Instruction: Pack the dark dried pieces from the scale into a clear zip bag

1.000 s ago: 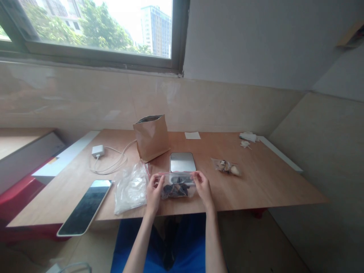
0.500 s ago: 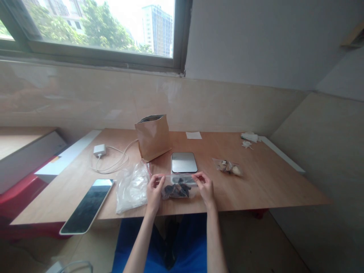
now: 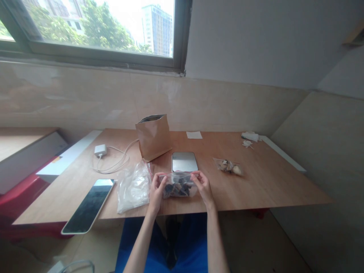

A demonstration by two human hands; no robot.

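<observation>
A clear zip bag (image 3: 178, 185) with dark, crinkled pieces inside is stretched between my hands near the table's front edge. My left hand (image 3: 157, 191) pinches its upper left corner, thumb against fingers. At the upper right corner, my right hand (image 3: 204, 188) grips the bag the same way. The bag's top edge bows slightly between them. Just beyond it lies a flat silver scale (image 3: 184, 161). To the left of my left hand is a pile of clear plastic bags (image 3: 134, 188).
A brown paper pouch (image 3: 153, 137) stands open-topped behind the plastic bags. A phone (image 3: 88, 206) overhangs the front left edge. A white charger (image 3: 100, 150) with its cable lies behind. On the right sit a filled clear bag (image 3: 228, 167) and crumpled white scraps (image 3: 249, 137).
The zip bag's top edge has gone from nearly straight to bowed, and its dark contents show more spread out. My hands keep their hold, my right hand slightly further left.
</observation>
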